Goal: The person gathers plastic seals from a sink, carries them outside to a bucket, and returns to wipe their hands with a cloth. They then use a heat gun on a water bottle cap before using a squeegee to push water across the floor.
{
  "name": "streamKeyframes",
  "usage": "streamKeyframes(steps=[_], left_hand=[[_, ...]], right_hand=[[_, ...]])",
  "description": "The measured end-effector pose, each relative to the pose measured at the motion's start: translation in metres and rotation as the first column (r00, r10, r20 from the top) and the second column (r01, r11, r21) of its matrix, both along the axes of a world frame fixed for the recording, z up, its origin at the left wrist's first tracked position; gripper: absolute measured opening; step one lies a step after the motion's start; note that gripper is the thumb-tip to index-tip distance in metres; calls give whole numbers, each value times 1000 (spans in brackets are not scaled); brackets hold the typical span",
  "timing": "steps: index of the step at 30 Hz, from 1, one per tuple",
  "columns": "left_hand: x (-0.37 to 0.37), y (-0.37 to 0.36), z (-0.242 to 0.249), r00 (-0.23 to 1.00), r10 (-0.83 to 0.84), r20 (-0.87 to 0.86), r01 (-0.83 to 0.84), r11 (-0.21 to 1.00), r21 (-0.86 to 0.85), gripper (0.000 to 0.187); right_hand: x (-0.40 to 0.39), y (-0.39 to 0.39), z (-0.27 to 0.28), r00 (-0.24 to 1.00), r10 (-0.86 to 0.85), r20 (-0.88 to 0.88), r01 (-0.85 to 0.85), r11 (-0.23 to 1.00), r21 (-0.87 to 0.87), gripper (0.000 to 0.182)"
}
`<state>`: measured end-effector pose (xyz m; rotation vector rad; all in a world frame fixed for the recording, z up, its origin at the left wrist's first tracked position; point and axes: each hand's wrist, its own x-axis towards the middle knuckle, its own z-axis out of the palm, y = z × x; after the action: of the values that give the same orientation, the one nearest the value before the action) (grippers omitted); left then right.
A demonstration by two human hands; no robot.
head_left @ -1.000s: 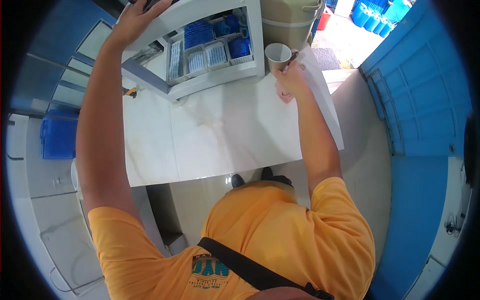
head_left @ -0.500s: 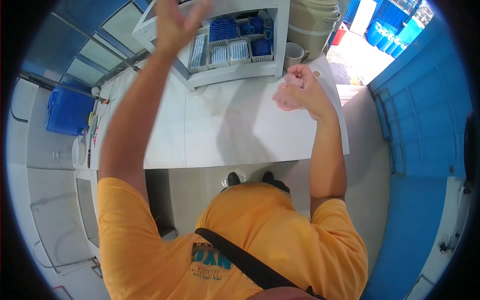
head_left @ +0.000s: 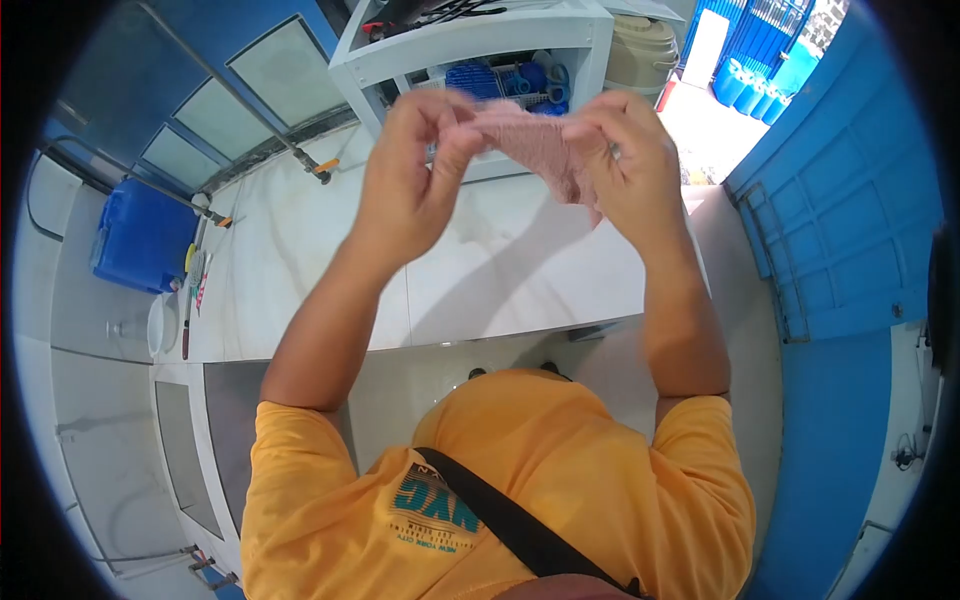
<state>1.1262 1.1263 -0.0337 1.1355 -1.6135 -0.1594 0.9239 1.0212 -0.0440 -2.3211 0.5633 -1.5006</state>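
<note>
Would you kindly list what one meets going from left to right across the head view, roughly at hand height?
Blue crate → left hand → pink cloth → right hand → blue door.

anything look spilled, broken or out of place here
Nothing stands out. Both hands, left and right, hold a pink cloth stretched between them above the white counter, which shows no spill. The baskets sit in the shelf unit.
</note>
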Motion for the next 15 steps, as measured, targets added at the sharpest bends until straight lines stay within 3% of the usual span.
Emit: streamKeyframes(steps=[1, 2, 3, 4, 6, 7, 9, 11, 12, 13, 14, 15], left_hand=[[2, 0, 16, 997, -62, -51, 63, 998, 11, 20], [15, 2, 26, 988, -129, -87, 141, 977, 157, 20], [28, 3, 36, 976, -175, -126, 206, 932, 300, 22], [35, 0, 39, 978, -170, -124, 200, 934, 296, 22], [44, -2, 48, 961, -269, 64, 258, 956, 137, 26], [44, 5, 57, 979, -203, -9, 198, 942, 270, 20], [49, 12, 60, 979, -193, -65, 203, 915, 349, 16], [75, 22, 70, 975, -213, -71, 208, 739, 641, 8], [86, 26, 70, 975, -209, -72, 206, 737, 644, 8], [94, 28, 66, 970, -221, -105, 240, 774, 586, 8], [99, 30, 60, 963, -234, -137, 271, 808, 524, 10], [101, 33, 49, 970, -189, -150, 237, 861, 451, 10]], right_hand=[[5, 0, 12, 999, 21, 30, -17, 992, -124, 18], [11, 1, 23, 999, 24, 31, -20, 992, -126, 18], [18, 3, 35, 996, 93, 2, -93, 994, 59, 20], [23, 2, 43, 986, 167, -16, -159, 958, 240, 23], [33, -3, 54, 981, 190, -27, -180, 959, 220, 24], [40, 0, 58, 961, 276, 27, -274, 927, 254, 22], [45, 3, 61, 929, 361, 85, -370, 884, 286, 22], [39, 1, 61, 920, 372, -125, -323, 898, 298, 23], [34, -1, 61, 918, 376, -123, -326, 896, 302, 23], [26, -3, 61, 827, 348, -441, -246, 930, 273, 26], [20, -4, 60, 645, 282, -710, -180, 959, 217, 29], [19, -2, 57, 644, 285, -710, -183, 958, 219, 29]])
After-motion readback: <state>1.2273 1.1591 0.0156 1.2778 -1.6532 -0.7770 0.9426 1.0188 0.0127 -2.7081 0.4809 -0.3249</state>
